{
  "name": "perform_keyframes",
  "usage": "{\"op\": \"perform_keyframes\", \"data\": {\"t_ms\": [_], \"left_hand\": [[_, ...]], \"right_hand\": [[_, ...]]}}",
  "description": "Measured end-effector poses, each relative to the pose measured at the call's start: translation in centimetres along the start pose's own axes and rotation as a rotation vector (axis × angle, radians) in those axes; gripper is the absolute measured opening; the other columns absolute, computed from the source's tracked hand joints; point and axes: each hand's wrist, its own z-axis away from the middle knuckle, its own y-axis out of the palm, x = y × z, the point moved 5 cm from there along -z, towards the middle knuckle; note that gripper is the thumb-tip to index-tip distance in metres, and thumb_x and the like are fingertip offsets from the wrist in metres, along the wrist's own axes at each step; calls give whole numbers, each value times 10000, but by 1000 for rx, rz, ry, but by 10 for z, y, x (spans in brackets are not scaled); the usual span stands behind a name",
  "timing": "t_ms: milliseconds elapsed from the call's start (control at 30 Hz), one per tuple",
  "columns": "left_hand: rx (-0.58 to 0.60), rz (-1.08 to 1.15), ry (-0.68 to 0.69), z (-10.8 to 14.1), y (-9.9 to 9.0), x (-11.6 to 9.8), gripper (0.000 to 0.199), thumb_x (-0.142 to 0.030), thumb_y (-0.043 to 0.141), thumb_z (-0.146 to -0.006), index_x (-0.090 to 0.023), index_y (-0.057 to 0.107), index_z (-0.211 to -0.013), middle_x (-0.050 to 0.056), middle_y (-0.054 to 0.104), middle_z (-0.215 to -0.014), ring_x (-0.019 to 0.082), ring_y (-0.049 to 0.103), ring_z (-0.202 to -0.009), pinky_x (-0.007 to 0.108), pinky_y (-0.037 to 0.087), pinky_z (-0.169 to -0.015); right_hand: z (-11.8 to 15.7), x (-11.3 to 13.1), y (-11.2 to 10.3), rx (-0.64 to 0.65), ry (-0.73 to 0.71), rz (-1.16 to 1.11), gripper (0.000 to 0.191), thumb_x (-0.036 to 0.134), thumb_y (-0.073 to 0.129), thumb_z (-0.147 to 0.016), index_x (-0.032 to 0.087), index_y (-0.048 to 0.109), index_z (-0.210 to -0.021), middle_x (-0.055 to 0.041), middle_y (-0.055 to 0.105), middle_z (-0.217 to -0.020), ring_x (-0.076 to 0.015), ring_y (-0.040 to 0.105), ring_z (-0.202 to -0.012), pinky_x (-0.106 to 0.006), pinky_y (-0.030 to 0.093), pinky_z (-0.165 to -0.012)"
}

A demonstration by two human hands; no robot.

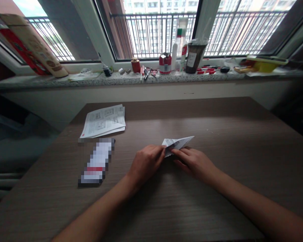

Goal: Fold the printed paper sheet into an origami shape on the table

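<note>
Because the folded paper (177, 144) is small and has narrow flaps, the crease being worked seems to call for light, exact fingertip work. The left hand (146, 162) grasps its left end in a close pinch, and is best used as an anchor so the layers do not slip. The right hand (195, 161) has its fingertips on the near side; whether they pinch or merely press, I cannot tell. It would do well to line up the edges first, then press outward from the held end in one firm stroke, keeping the slim tip unbent. The paper lies between the two hands, at or just above the middle of the bench (181, 215). It looks whitish with grey printed marks, angular and layered, with a long point reaching up to the right and a shorter, blunter corner at the left. Its lower edge is partly hidden by fingers. Well apart, to the left, are printed sheets (104, 121) and a pixelated, phone-like slab (97, 164).
</note>
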Motion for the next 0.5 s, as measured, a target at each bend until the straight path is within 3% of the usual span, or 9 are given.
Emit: {"op": "perform_keyframes", "data": {"t_ms": [233, 367, 500], "left_hand": [[-28, 63, 25, -2, 1, -4, 193, -211, 556, -1053, -168, 681, -1194, 91, 751, -1084, 237, 732, -960, 383, 594, -876], [-60, 121, 36, -4, -1, -9, 199, -204, 539, -1060, -192, 660, -1218, 77, 713, -1082, 208, 720, -939, 337, 592, -858], [-124, 196, 10, -3, -3, -9, 318, -199, 559, -1051, -220, 543, -1368, 51, 716, -1061, 187, 726, -906, 291, 599, -790]], "right_hand": [[-10, 1, -4, -34, 7, 75, 229, 209, 539, -1042, 167, 637, -1244, -120, 748, -1063, -257, 712, -949, -373, 571, -793], [-13, 2, -5, -11, 21, 108, 228, 176, 554, -1028, 168, 616, -1246, -119, 739, -1089, -258, 693, -961, -366, 557, -802], [-17, 2, -3, 34, 35, 120, 264, 143, 577, -1003, 167, 599, -1265, -111, 730, -1077, -246, 682, -958, -347, 545, -796]]}}
